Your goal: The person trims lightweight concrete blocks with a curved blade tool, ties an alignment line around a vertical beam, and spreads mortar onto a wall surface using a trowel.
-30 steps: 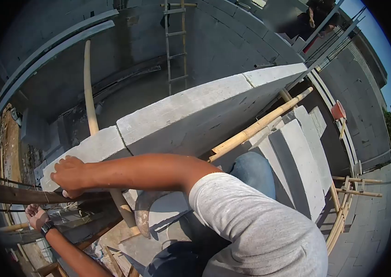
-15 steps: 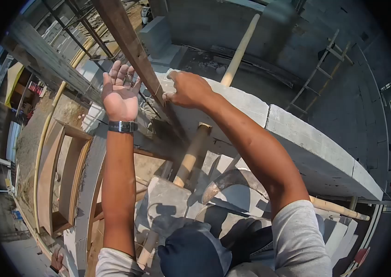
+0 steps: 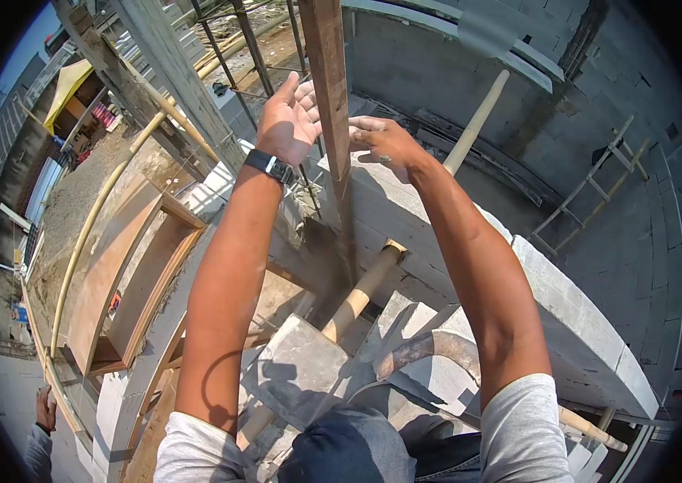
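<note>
A long brown wooden board (image 3: 330, 97) rises between my two hands, its lower end dropping past the block wall. My left hand (image 3: 291, 121), with a dark watch (image 3: 272, 166) on the wrist, is open beside the board's left edge, palm turned up and fingers apart. On the other side my right hand (image 3: 389, 146) reaches in with its fingers stretched toward the board's right edge; whether the tips touch it I cannot tell. Below my right arm runs the curved wall of pale blocks (image 3: 570, 294).
A bamboo pole (image 3: 478, 121) leans beyond the wall, and another (image 3: 365, 290) passes below it. A curved wooden frame (image 3: 128, 282) stands at left. Loose blocks (image 3: 297, 358) and a curved pipe-like piece (image 3: 429, 346) lie below. Another person's hand (image 3: 45, 409) shows at lower left.
The view has shifted, and the board now looks more upright. My right hand has moved from the wall's top edge to beside the board, its fingers straighter. My left hand has come closer to the board.
</note>
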The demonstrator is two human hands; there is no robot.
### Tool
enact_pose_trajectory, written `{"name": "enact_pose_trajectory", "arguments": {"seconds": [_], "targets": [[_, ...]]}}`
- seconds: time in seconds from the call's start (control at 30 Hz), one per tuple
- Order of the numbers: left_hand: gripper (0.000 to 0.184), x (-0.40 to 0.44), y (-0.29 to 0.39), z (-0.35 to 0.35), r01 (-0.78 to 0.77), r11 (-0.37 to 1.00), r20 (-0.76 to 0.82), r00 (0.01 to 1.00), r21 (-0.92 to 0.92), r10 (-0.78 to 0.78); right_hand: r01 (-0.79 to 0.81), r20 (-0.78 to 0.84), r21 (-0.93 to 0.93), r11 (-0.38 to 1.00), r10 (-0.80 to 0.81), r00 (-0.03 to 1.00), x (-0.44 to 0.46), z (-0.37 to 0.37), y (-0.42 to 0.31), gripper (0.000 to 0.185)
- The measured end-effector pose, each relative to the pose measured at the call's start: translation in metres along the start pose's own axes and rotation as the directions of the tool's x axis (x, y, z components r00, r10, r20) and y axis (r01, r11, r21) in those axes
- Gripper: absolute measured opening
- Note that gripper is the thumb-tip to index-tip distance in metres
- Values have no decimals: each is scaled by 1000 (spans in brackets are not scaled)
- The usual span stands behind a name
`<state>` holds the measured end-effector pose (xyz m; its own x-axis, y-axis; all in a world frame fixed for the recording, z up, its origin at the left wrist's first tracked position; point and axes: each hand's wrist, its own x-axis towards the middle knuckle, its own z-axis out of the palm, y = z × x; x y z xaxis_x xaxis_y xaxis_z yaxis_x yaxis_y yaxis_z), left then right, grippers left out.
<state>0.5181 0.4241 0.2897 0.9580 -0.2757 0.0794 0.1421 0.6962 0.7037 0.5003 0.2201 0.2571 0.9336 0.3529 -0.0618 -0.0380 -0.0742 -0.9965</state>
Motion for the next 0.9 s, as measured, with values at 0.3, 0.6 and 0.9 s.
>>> {"name": "enact_pose_trajectory", "arguments": {"seconds": [0.3,0.6,0.9], "targets": [[44,3,-15,8,22,950,-145,989,312,25,40,-200,-72,997,-53,978,15,16,9,19],[33,-73,-85,-62,291,765,-422,906,574,-28,-14,-401,179,984,86,912,-52,4,-6,17],[23,-86,-88,-84,342,934,-233,905,-100,-356,444,-79,-403,800,-514,854,-143,66,26,19]]}}
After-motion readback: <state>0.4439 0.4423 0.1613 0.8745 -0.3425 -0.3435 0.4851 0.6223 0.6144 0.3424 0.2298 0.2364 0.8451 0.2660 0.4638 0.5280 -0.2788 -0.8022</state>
